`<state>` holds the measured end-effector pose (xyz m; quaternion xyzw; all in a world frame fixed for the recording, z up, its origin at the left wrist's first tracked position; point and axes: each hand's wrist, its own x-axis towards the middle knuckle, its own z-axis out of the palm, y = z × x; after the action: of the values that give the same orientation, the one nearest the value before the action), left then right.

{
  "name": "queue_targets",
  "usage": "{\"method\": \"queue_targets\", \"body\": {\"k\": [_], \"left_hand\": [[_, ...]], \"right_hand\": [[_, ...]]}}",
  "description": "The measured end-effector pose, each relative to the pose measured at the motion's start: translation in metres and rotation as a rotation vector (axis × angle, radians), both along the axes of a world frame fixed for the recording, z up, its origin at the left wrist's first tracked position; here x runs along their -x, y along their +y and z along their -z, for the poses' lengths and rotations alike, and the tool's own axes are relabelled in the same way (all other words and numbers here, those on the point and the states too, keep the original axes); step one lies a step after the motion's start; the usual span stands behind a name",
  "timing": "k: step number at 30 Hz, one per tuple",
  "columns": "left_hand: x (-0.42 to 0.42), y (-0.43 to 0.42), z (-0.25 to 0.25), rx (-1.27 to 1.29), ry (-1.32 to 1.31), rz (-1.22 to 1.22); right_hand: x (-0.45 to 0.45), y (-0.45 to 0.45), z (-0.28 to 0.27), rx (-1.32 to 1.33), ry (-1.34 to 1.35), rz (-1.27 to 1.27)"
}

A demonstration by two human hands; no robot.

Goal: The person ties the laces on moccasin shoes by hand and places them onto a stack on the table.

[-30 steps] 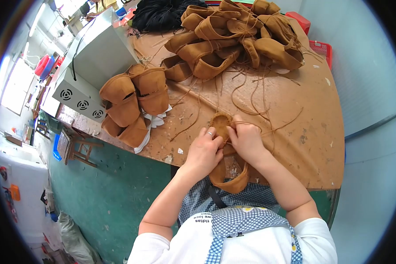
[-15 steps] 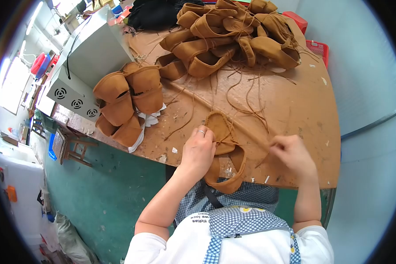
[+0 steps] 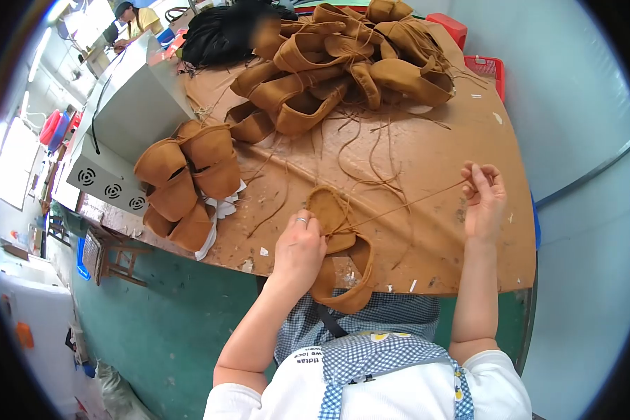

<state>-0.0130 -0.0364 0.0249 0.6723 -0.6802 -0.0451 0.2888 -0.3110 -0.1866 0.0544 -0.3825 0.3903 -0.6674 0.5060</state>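
Observation:
A brown suede shoe piece (image 3: pixel 353 297) lies at the table's front edge, its back part overhanging toward my lap. My left hand (image 3: pixel 301 248) grips its left side near the toe, fingers pressed together. Out to the right, my right hand (image 3: pixel 481 196) is raised over the table, pinching the end of a thin brown cord (image 3: pixel 406 204). That cord runs taut from the front of the shoe up to my fingertips.
Brown shoe uppers are heaped (image 3: pixel 329 77) at the back, with loose cords trailing. Stacked shoes (image 3: pixel 189 182) stand left beside a grey-white metal box (image 3: pixel 112 161). Black material (image 3: pixel 213 35) and red baskets (image 3: pixel 486 68) sit behind. A person (image 3: pixel 140 19) is far left.
My right hand has moved from the shoe out to the right and up, drawing the cord out straight. My left hand stays on the shoe. The view has shifted slightly.

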Motion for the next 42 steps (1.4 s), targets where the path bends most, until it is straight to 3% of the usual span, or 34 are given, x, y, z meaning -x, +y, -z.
{"method": "queue_targets", "body": {"k": [2, 5, 8, 11, 14, 17, 23, 37, 42], "left_hand": [[-0.001, 0.0, 0.001, 0.007, 0.004, 0.008], [-0.002, 0.0, 0.003, 0.017, 0.029, 0.023], [-0.007, 0.0, 0.001, 0.005, 0.067, 0.027], [-0.011, -0.002, 0.0, -0.024, 0.076, 0.049], [-0.012, -0.003, 0.002, -0.055, 0.073, 0.04], [-0.012, -0.001, 0.0, -0.062, 0.075, 0.029], [-0.01, 0.0, -0.003, -0.05, 0.083, 0.044], [-0.006, -0.003, -0.002, -0.039, 0.103, 0.067], [-0.005, -0.008, -0.003, 0.004, -0.089, 0.087]], "right_hand": [[-0.002, -0.003, -0.005, 0.003, -0.013, 0.12], [0.005, -0.003, 0.0, 0.014, 0.107, 0.103], [-0.011, 0.025, -0.016, -0.167, 0.562, -0.236], [-0.037, 0.039, -0.006, 0.086, 0.835, -0.5], [-0.074, 0.049, -0.018, 0.325, 1.049, -0.582], [-0.102, 0.044, -0.009, 0.637, 1.1, -0.555], [-0.115, 0.04, 0.015, 0.854, 1.329, -0.612], [-0.123, 0.047, 0.013, 0.94, 1.493, -0.71], [-0.128, 0.047, 0.017, 1.064, 1.608, -0.628]]}}
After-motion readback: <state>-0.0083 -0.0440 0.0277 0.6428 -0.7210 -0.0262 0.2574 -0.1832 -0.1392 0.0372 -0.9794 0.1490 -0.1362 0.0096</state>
